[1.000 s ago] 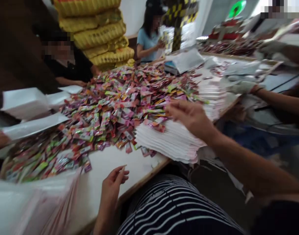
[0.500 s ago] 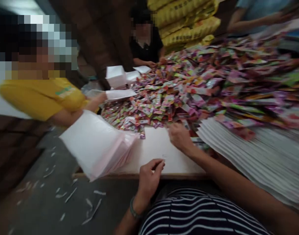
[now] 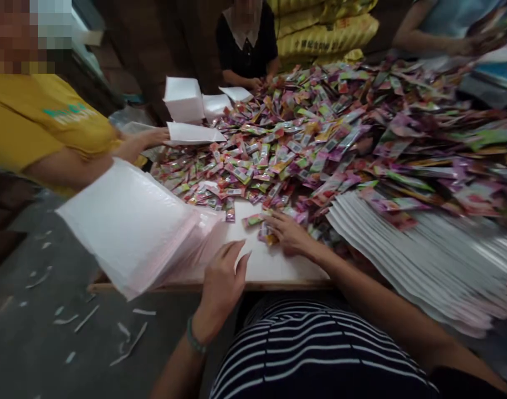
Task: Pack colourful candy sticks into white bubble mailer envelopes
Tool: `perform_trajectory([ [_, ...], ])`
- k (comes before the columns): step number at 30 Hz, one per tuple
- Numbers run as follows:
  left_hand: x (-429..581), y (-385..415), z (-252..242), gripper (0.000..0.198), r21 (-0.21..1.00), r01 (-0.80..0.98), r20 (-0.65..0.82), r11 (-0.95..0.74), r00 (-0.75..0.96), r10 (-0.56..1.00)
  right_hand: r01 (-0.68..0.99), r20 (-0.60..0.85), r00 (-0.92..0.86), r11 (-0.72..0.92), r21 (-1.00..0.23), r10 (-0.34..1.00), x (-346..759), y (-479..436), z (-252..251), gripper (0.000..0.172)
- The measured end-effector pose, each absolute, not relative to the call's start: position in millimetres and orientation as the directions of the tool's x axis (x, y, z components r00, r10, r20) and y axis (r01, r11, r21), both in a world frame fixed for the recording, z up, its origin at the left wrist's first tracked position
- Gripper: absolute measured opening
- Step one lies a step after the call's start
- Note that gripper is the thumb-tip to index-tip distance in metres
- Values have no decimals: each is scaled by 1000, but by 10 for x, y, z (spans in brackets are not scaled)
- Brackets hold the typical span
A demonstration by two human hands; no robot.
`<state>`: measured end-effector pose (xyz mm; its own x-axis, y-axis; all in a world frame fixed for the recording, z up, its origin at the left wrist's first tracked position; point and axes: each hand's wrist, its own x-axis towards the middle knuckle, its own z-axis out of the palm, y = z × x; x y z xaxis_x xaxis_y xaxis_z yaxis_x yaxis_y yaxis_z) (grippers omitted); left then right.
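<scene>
Looks barely begun: leaves a huge heap of sachets (image 3: 319, 127) loose across the table (image 3: 278, 269), far too many to count. Presses right hand (image 3: 288, 235) palm-down, fingers spread, on some three or four sachets at the heap's near edge, gripping none. Rests left hand (image 3: 222, 280) half-open, holding nothing visible, beside one mailer stack (image 3: 128, 227). Shows a second stack (image 3: 423, 260) on the right and three co-workers (image 3: 49, 127) around.

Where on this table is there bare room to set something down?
There is one bare patch of table at the near edge, between the left hand and right hand, bordered by the white mailer stack and fanned envelopes. Elsewhere the sachet pile crowds it.
</scene>
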<state>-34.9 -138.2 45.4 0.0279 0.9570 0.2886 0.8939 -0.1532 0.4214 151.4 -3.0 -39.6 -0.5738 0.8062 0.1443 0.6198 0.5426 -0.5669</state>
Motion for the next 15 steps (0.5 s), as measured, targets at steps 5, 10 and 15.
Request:
perform_trajectory([
  [5,-295,-841,-23,37,372,921,108,-114,79,991,549,185,-398,395,-737,898,2011,-309,-227,33],
  [10,-99,-474,-8,41,228,972,112,-58,33,993,704,100,-519,491,-513,849,1958,-555,-274,41],
  [15,-42,-211,-35,30,121,992,-71,24,-16,997,796,8,-568,551,-250,823,1681,-364,-277,36],
])
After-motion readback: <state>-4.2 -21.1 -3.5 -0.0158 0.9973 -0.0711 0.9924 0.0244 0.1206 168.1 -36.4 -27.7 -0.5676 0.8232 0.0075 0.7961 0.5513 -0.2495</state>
